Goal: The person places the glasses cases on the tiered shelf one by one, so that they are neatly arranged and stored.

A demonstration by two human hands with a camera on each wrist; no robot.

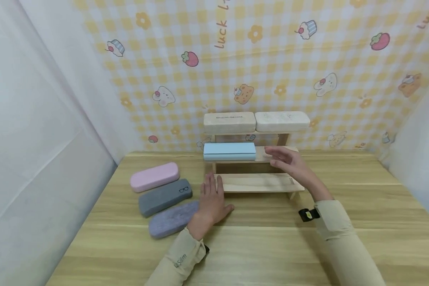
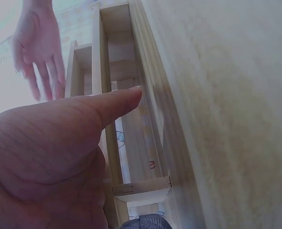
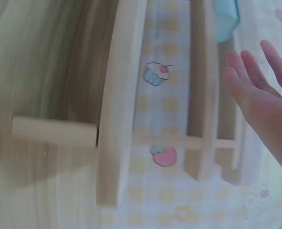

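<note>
A three-tier wooden rack (image 1: pixel 254 182) stands against the back cloth. My left hand (image 1: pixel 211 202) lies at the left end of its lowest tier, fingers straight and thumb spread, holding nothing. Over the right part of the middle tier hovers my right hand (image 1: pixel 294 166), its fingers loosely bent around nothing. A light blue glasses case (image 1: pixel 229 151) sits on the left half of that tier, also partly seen in the right wrist view as a blue case (image 3: pixel 226 21). On the top tier, a beige case (image 1: pixel 229 123) and a white patterned case (image 1: pixel 282 121) lie end to end.
Left of the rack, a pink case (image 1: pixel 155 177), a grey case (image 1: pixel 165 198) with a glasses drawing and a purple case (image 1: pixel 171 220) lie slanted on the wooden table (image 1: pixel 257 250). The left forearm passes close by the purple one. Behind hangs a yellow checked cloth (image 1: pixel 214 75).
</note>
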